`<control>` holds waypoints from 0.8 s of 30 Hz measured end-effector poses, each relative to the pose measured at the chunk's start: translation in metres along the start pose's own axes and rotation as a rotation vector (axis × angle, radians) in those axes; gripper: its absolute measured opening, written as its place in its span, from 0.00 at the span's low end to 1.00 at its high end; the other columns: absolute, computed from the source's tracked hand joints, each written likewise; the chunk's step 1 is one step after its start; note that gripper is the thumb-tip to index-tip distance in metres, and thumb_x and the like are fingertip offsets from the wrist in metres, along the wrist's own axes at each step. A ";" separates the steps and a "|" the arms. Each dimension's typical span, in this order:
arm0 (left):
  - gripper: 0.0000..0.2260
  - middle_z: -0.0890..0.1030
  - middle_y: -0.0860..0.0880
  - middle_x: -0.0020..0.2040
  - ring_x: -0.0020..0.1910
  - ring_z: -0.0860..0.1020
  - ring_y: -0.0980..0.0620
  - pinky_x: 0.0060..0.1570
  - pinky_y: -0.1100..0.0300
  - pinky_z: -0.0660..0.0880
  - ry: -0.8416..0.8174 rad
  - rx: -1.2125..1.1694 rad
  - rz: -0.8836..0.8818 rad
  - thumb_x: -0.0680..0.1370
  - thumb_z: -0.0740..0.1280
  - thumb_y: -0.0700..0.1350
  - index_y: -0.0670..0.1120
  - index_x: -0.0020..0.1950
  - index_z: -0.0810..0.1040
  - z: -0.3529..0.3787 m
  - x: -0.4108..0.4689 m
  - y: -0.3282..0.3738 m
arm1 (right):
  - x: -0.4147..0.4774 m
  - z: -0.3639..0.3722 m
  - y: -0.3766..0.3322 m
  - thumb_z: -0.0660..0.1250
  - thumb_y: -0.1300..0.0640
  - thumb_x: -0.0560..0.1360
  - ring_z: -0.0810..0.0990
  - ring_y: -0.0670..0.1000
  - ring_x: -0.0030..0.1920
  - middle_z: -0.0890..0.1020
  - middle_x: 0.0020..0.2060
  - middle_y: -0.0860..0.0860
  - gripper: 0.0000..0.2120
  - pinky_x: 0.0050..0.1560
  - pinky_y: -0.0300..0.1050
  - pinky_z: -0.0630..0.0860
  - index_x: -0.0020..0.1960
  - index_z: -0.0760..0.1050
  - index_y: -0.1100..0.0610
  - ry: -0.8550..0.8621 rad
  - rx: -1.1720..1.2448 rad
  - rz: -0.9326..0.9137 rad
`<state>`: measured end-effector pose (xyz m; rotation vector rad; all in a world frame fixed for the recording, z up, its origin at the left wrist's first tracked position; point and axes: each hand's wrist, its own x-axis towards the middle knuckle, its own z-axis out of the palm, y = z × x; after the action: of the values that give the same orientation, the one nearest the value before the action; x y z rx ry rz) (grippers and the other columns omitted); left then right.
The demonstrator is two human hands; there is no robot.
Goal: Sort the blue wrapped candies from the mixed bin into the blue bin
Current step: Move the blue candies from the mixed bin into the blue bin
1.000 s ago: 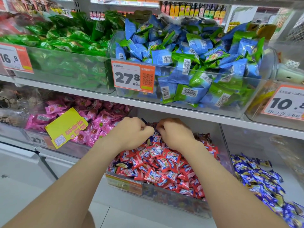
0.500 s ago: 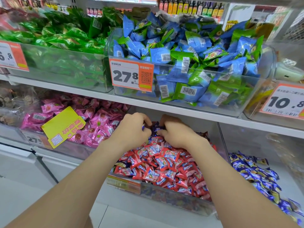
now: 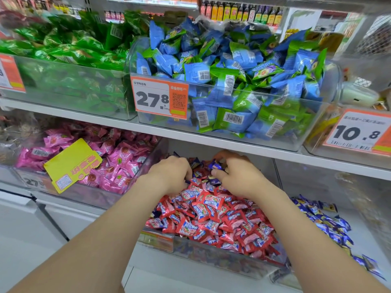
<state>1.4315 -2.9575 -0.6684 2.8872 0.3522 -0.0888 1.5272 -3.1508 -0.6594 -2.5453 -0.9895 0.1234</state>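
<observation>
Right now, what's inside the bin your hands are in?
Mostly red candies fill the mixed bin, with a few blue wrapped candies at the back, one pinched by the right hand. The left hand and the top layer cover whatever lies beneath.

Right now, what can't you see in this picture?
Head view:
- What the left hand has in its grip: its own back hides the fingers.
- How many small blue wrapped candies the right hand pinches: fingers cover them.
- Leftmost orange price tag: cut by the frame edge.
- Rear of the clear plastic bin of red wrapped candies: under the white shelf.
</observation>
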 end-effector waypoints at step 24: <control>0.05 0.77 0.46 0.39 0.34 0.73 0.52 0.31 0.58 0.73 0.076 -1.125 -0.191 0.80 0.74 0.47 0.48 0.54 0.85 -0.022 -0.058 0.032 | -0.105 -0.044 -0.014 0.73 0.52 0.81 0.81 0.54 0.36 0.80 0.34 0.51 0.11 0.33 0.45 0.75 0.62 0.79 0.51 -0.152 0.702 0.251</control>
<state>1.3841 -2.9956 -0.6350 1.7451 0.4853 0.1460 1.4498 -3.2264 -0.6205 -2.0041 -0.5326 0.6255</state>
